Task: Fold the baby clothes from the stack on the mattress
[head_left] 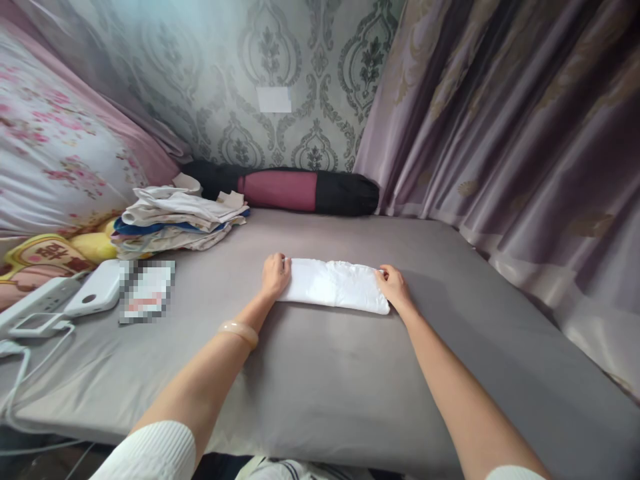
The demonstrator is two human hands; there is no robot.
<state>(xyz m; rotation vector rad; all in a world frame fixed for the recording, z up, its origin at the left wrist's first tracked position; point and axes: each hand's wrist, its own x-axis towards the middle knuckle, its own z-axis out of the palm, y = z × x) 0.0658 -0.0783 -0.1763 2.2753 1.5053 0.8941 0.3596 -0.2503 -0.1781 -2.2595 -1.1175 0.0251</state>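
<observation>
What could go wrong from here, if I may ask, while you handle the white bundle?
The white folded bundle may loosen if the left hand or right hand, holding its ends, lets go. The uneven cloth pile could slump if the grey sheet is tugged.

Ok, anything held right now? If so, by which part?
A folded white bundle, by its two short ends: the left hand on the left end, the right hand on the right.

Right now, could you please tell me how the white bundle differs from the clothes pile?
The white bundle lies low and flat; the clothes pile is a taller, layered stack. The white bundle is plain; the clothes pile also shows beige and blue. Both show white, creased material.
</observation>
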